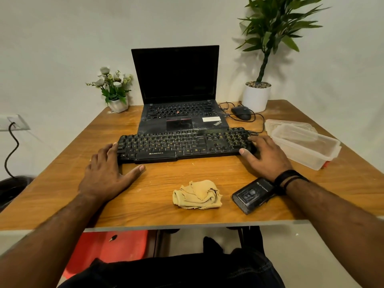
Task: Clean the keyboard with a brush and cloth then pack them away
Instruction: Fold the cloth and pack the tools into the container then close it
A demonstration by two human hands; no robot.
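A dusty black keyboard (182, 145) lies across the wooden table (207, 213), in front of an open laptop. My left hand (106, 173) rests against its left end, thumb stretched along the front edge, fingertips mostly hidden by the keyboard. My right hand (264, 154) covers the right end, fingers on the number keys and thumb pressed on the front edge. A crumpled yellow cloth (197, 195) sits near the table's front edge, apart from both hands. A small black object in a clear case (252, 195) lies by my right wrist. I cannot make out a brush.
An open black laptop (178, 96) stands behind the keyboard. A wired mouse (242, 112) and a clear plastic container (305, 146) with its lid (288, 123) are at the right. A potted plant (257, 96) and a small flower pot (116, 100) stand at the back.
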